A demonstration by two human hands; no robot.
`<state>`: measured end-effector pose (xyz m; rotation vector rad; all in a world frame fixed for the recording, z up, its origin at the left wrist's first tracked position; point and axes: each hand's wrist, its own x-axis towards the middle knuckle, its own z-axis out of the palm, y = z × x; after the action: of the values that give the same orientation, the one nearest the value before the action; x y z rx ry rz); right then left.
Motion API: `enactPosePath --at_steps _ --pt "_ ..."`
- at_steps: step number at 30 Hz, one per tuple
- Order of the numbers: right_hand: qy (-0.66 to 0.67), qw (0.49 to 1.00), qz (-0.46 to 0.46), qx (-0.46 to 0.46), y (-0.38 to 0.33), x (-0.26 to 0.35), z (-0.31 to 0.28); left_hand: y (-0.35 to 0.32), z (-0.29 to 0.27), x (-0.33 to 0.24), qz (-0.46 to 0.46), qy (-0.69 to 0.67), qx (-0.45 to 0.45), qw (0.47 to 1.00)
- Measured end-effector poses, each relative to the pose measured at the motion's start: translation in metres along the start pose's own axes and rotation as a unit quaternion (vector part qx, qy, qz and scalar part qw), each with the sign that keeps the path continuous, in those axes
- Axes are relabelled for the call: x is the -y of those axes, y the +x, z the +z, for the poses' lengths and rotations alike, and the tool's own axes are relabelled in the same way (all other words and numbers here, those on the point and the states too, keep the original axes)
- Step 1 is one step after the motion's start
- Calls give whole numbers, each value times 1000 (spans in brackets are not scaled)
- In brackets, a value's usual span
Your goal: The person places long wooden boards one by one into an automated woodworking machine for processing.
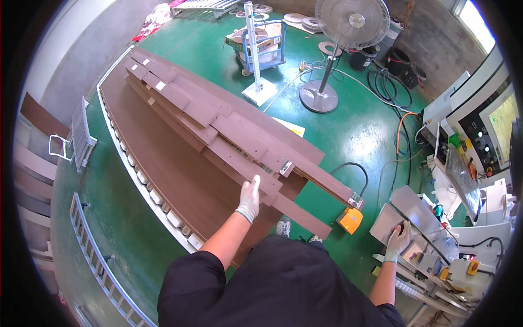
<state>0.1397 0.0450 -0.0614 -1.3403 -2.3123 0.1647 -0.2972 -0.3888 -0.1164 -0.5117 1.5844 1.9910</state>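
My left hand [250,200], in a pale work glove, is closed at the edge of a brown board [302,215] on the near end of a stack. One digit points up, and its grip underneath is hidden. The other brown boards [185,106] lie in stepped layers on a large brown panel [158,147]. Out to the right, my gloved right hand [399,240] curls around a small dark thing, too covered to name. It is over a grey metal plate [412,209] of the machine [436,261].
A standing fan [354,22] and a blue cart [272,46] stand beyond the boards. A yellow-orange foot pedal [350,220] sits on the green floor, with a dark cable behind it. Hoses [400,136] run toward the machine. A blue-grey rail frame [98,256] lies at the left.
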Motion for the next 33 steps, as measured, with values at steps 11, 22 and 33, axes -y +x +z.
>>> enactPosePath --at_steps 11,22,33 --pt "-89 996 20 -4 -6 6 16 2 -27 -92 42 4 -58 997" --pt "-92 995 37 3 -4 13 18 147 -71 -259 398 364 -292 790" --pt "-113 992 46 -11 -10 11 18 245 -96 -318 186 810 -163 532"
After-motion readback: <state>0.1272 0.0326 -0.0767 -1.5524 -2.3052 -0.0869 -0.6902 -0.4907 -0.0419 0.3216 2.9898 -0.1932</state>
